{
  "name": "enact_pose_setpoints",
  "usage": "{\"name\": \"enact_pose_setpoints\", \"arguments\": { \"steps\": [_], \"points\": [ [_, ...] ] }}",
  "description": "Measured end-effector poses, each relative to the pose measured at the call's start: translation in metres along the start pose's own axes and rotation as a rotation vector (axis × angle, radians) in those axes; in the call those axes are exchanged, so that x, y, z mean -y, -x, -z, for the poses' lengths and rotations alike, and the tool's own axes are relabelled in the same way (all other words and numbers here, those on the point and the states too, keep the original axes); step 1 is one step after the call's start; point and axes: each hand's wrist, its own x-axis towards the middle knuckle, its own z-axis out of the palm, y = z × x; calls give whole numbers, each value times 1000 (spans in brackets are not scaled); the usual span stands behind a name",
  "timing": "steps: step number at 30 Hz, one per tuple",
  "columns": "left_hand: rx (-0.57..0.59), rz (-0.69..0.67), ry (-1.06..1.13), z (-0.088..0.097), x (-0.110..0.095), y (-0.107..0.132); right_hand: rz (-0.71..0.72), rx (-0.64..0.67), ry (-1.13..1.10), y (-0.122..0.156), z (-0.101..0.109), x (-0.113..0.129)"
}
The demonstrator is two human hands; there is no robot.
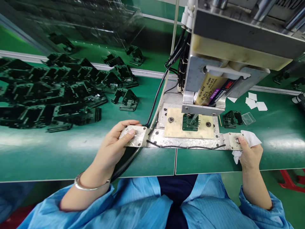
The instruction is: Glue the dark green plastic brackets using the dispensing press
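Observation:
My left hand [118, 141] is wrapped round the metal button block [143, 136] at the left end of a dispensing press's base, its thumb lying on the round button. At the right end, my right hand [251, 152] has its thumb on the button of another block [231, 141]. A crumpled white tissue [251, 139] is tucked in that same hand. Between the hands, a black plastic part [190, 121] sits in a cream fixture plate [172, 130]. Right above it is the press head, carrying a labelled adhesive cartridge [215, 90]; its nozzle tip reaches down to the part.
Rows of black plastic parts [71, 86] cover the left of the green table [152, 162]. Black cables [156, 95] run beside the press. To its right lie a loose black part [232, 118], a clear plastic piece [248, 118] and several white paper pieces [262, 106].

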Motion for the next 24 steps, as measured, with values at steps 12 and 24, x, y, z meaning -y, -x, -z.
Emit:
{"name": "enact_pose_setpoints", "arguments": {
  "steps": [12, 24],
  "points": [
    [-22, -19, 46, 2, 5, -4, -20, 5, -30, 1, -1, 9],
    [-38, -10, 51, 1, 2, -4, -19, 12, -45, 0, -2, 10]
  ]
}}
